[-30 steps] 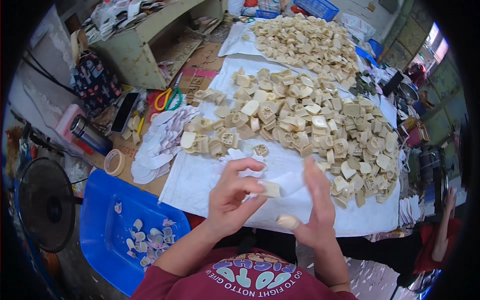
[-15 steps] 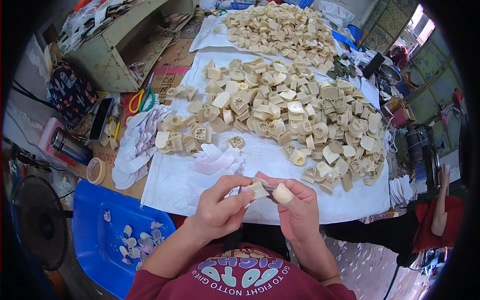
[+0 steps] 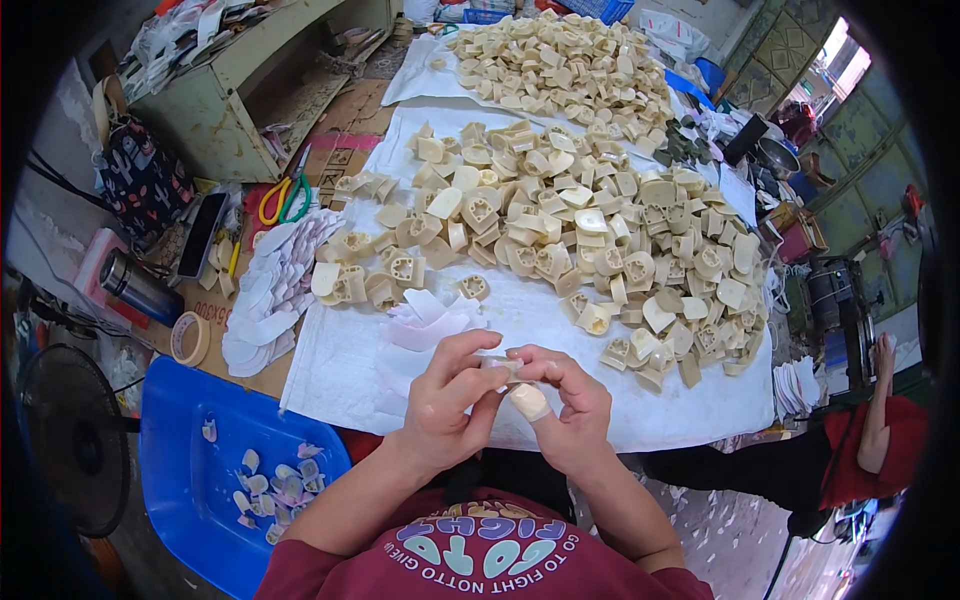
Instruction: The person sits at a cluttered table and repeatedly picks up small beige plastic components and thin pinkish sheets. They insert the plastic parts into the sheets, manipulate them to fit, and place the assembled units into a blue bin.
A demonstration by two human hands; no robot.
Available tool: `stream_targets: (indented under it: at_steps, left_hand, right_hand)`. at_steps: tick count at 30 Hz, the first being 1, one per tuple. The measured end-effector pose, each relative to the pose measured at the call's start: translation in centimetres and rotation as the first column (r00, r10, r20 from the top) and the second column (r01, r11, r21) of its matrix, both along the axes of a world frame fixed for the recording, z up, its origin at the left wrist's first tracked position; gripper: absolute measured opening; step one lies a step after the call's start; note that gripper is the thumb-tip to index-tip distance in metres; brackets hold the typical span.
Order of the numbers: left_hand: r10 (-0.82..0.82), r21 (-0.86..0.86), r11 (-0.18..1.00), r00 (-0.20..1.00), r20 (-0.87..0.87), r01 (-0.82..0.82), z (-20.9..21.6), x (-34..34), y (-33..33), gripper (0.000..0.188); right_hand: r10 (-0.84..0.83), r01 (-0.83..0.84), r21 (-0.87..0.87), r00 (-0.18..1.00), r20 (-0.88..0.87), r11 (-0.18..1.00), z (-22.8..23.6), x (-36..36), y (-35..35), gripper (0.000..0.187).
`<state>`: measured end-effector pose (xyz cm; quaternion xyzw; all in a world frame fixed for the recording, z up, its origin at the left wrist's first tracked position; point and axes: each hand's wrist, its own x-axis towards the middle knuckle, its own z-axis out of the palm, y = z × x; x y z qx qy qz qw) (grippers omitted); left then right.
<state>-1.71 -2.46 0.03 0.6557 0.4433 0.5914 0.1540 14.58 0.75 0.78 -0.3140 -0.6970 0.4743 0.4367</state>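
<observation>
Above the near edge of the white-covered table, my left hand (image 3: 446,408) and my right hand (image 3: 574,412) meet around a small beige moulded block (image 3: 503,369), which looks like a shoe heel. Fingertips of both hands pinch it, and they hide much of its surface. A pale cover (image 3: 530,402) wraps the tip of my right thumb. Just beyond my left hand lies a fanned stack of thin white and lilac cut pieces (image 3: 432,325). One loose block (image 3: 474,287) rests past that stack, and a large heap of similar blocks (image 3: 560,220) spreads farther back.
A second heap (image 3: 570,65) covers the far end. Left of the cloth are more cut pieces (image 3: 270,300), scissors (image 3: 287,198), a tape roll (image 3: 190,338) and a flask (image 3: 140,288). A blue tub (image 3: 190,480) holds several covered blocks beside a fan (image 3: 80,440). Another person (image 3: 872,440) is at right.
Both hands have drawn closer together, the right one shifting left. The block between them has turned, and my right thumb has swung in beneath it.
</observation>
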Motion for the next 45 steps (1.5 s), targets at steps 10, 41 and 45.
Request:
stream_targets:
  at_steps: [10, 41, 45]
  left_hand:
    - [0.035, -0.334, 0.636, 0.406, 0.913, 0.696, 1.3, -0.6, 0.5, 0.013]
    - [0.114, -0.363, 0.729, 0.42, 0.9, 0.58, 2.3, 1.8, 0.1, 0.055]
    - [0.072, -0.366, 0.776, 0.504, 0.86, 0.514, 2.0, 2.2, 0.3, 0.056]
  right_hand:
    - [0.127, -0.2, -0.268, 0.955, -0.267, 0.942, 0.6, 0.4, 2.2, 0.02]
    - [0.103, -0.341, -0.483, 0.885, -0.454, 0.807, -0.1, -1.8, 1.3, 0.034]
    - [0.069, -0.146, -0.274, 0.96, -0.272, 0.951, 0.2, -2.8, 0.9, 0.031]
